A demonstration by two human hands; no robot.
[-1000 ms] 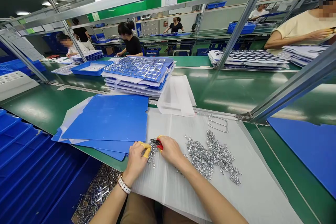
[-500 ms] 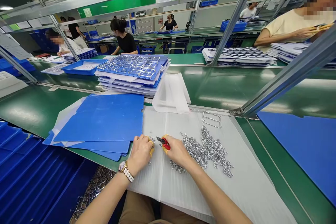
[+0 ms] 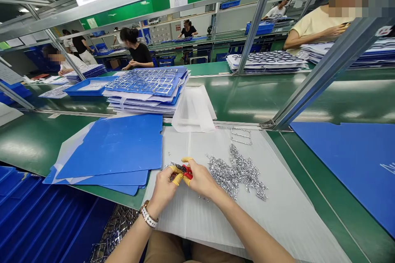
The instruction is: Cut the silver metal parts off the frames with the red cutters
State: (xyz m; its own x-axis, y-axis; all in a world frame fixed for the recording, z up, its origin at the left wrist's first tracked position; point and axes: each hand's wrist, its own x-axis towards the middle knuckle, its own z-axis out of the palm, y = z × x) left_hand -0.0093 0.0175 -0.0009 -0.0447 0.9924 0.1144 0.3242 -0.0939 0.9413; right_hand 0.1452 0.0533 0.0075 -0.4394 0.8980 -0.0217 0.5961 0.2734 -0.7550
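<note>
Red-handled nippers (image 3: 187,171) are gripped in my right hand (image 3: 199,178), their dark jaws pointing left. The jaws reach the fingertips of my left hand (image 3: 166,183), which are pinched together. What those fingers hold is small and mostly hidden. Yellow covers sit on fingertips of both hands. Right of my hands lies a heap of small shiny metal pieces (image 3: 226,174) on the white sheet (image 3: 247,222). A few more loose pieces lie just past my left hand. A silver rectangular frame (image 3: 241,135) rests at the sheet's far edge.
Blue plastic sheets (image 3: 114,144) lie to the left, with a stack of boards bearing metal frames (image 3: 145,86) behind them. Blue bins (image 3: 40,218) and discarded metal frames (image 3: 115,226) are at lower left. A metal post (image 3: 321,74) rises at right. Several people work beyond.
My hands have come together, bringing the nippers' jaws to my left fingertips. My left fingers are now pinched close to the jaws. The view has shifted slightly.
</note>
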